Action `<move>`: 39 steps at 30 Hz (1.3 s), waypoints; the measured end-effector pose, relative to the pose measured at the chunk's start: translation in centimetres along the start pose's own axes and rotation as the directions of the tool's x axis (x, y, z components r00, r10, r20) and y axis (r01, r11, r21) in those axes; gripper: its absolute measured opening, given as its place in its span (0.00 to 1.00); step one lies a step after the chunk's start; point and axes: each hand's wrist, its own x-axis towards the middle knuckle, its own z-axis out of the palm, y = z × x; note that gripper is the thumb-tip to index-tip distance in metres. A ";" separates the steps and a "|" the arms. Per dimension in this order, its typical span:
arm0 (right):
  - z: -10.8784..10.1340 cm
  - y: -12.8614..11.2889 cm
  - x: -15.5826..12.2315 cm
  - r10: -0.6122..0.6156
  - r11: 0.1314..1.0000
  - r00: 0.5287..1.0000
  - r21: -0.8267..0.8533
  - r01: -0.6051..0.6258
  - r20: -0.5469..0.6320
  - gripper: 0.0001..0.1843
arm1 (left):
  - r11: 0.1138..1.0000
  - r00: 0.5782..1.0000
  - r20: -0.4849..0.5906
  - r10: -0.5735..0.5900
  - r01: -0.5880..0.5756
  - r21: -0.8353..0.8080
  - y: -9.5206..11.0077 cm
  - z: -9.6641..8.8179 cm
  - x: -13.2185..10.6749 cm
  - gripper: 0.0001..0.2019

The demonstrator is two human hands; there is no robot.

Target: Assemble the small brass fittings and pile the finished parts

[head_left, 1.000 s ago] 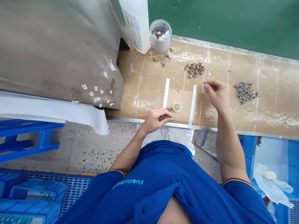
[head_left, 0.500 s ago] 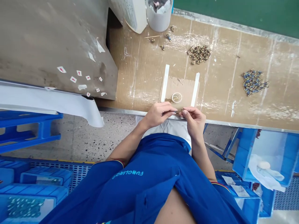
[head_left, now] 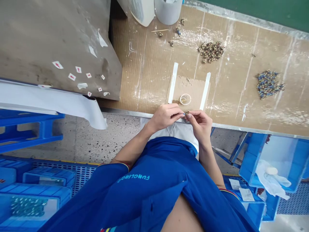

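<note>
My left hand (head_left: 167, 116) is closed in a pinch at the table's front edge, on a tiny blue piece (head_left: 184, 114) that shows at the fingertips. Facing it, my right hand (head_left: 201, 124) pinches a small brass-coloured metal part (head_left: 187, 112). The two fingertips almost meet, and I cannot tell whether the pieces are joined. Just beyond them stands a small round white cup (head_left: 185, 99) with a thin stick in it. It rests on a cardboard sheet (head_left: 195, 87) held down by two white tape strips.
One pile of brass-coloured parts (head_left: 211, 52) lies mid-table, and another pile of blue and brass parts (head_left: 268, 84) to the right. A toothpick (head_left: 160, 30), a white bottle (head_left: 142, 13) and a white tub (head_left: 168, 13) are at the back. A metal cabinet (head_left: 79, 38) borders the left.
The view has shifted slightly, so the table things sit a little lower in the head's angle. My fingertips have come closer together, and the blue piece now shows at the brass part.
</note>
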 end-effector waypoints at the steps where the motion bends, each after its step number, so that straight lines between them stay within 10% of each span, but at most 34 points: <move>1: 0.0 0.0 0.0 -0.002 1.000 1.000 -0.003 0.002 0.011 0.16 | 1.000 1.000 0.001 0.014 -0.014 0.009 -0.1 0.0 0.0 0.10; 18: -1.1 -0.8 0.9 -0.060 0.944 0.942 -0.288 0.161 0.330 0.09 | 0.992 0.970 0.237 -0.048 0.018 0.125 -0.2 -0.3 0.0 0.12; 30: -0.8 0.0 0.4 0.029 0.999 0.986 -0.025 -0.025 0.162 0.13 | 0.993 0.985 0.140 -0.097 0.106 -0.059 0.0 -0.8 0.3 0.10; 39: -1.0 -0.3 1.0 0.011 0.997 0.960 -0.076 0.010 0.278 0.12 | 0.997 0.986 0.151 -0.076 0.074 0.022 -0.1 -0.5 0.4 0.14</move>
